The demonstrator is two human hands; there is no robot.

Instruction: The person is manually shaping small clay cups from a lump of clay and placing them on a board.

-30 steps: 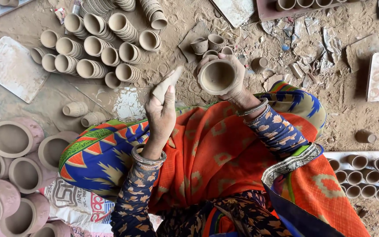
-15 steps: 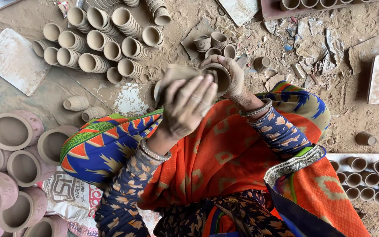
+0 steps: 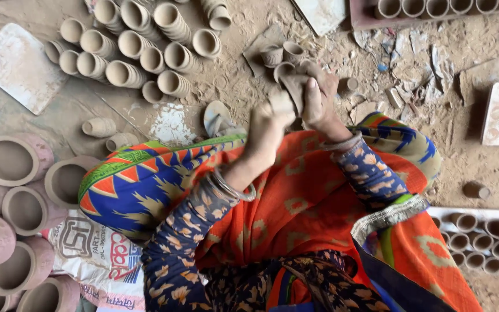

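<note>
Above the orange-clad lap, right hand [image 3: 319, 101] grips small unfired grey clay cup [image 3: 291, 86] while left hand [image 3: 267, 124] presses its side; squeezing too hard could probably deform the wall.

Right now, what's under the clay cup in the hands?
Under the clay cup lies sandy ground with two small cups on a flat slab. The left hand and right hand cover the cup's underside and inside.
</note>
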